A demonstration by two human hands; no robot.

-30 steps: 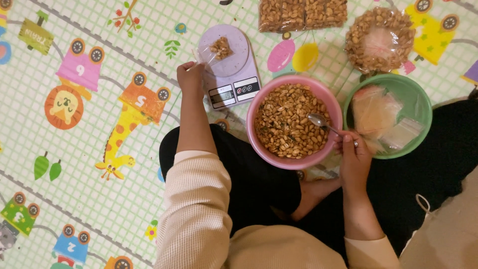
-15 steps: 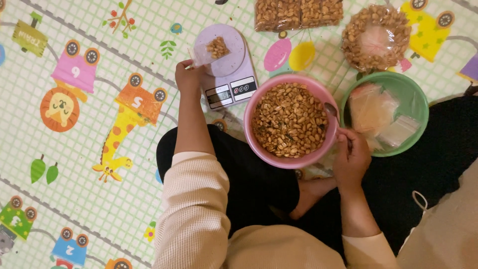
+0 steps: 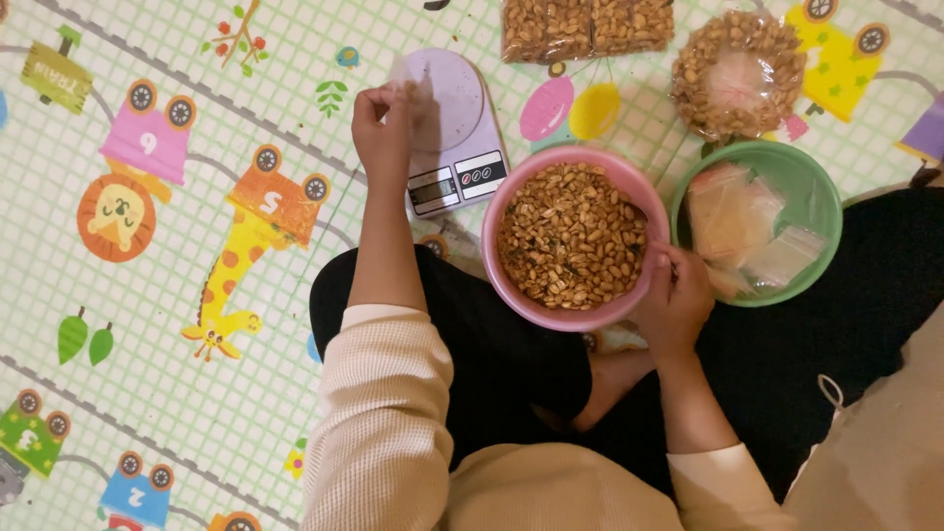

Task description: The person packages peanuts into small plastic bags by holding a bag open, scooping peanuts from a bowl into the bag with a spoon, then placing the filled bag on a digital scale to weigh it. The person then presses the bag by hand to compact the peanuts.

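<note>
1. The pink bowl (image 3: 575,236) at centre frame is full of peanuts (image 3: 570,234); the green bowl (image 3: 757,221) to its right holds clear plastic bags (image 3: 733,211).
2. The left hand (image 3: 385,128), upper centre, pinches a small clear bag (image 3: 418,93), blurred, over the scale (image 3: 452,128).
3. The right hand (image 3: 677,300) is closed at the pink bowl's right rim; what it grips is hidden.
4. Packed peanut bags (image 3: 585,25) are cut off at the top edge.

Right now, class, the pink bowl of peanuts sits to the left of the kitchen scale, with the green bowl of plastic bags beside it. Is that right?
Not quite. The head view shows the pink bowl of peanuts to the right of the kitchen scale, not the left. The rest holds: the green bowl of plastic bags sits beside it.
</note>
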